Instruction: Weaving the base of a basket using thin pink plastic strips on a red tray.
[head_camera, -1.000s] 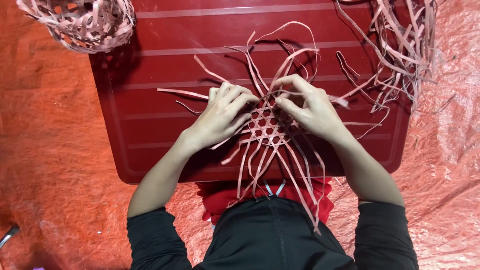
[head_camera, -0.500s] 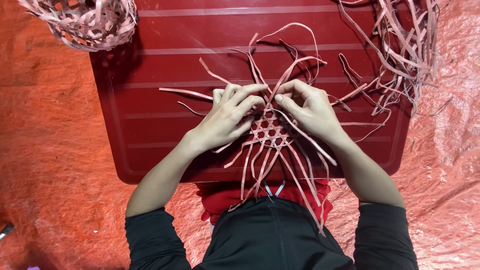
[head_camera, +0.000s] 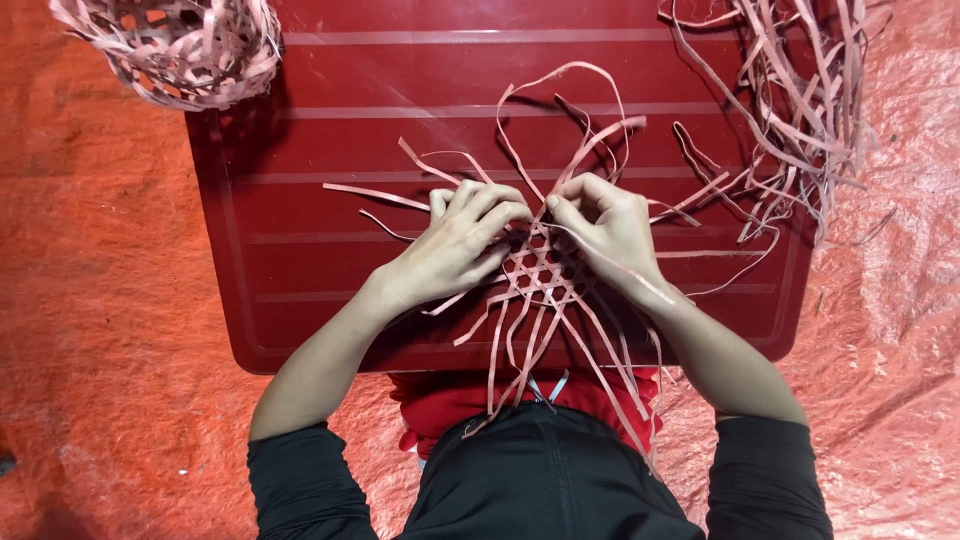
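A small open lattice of thin pale strips (head_camera: 545, 272) lies flat on a dark red ribbed board (head_camera: 300, 260). Long loose strip ends fan out from it toward me and away over the board. My left hand (head_camera: 455, 245) presses on the lattice's left part, its fingertips pinching strips at the top edge. My right hand (head_camera: 605, 230) rests on the right part, thumb and forefinger pinching a strip that loops up and back. The two hands' fingertips almost meet above the weave.
A finished woven basket (head_camera: 170, 45) of the same strips sits at the board's far left corner. A tangled bundle of loose strips (head_camera: 800, 100) lies at the far right. An orange-red tarpaulin (head_camera: 90, 300) covers the floor around the board.
Both hands have crept slightly away from me along the weave, and their fingertips have drawn closer together. The looped strips above the lattice have shifted a little.
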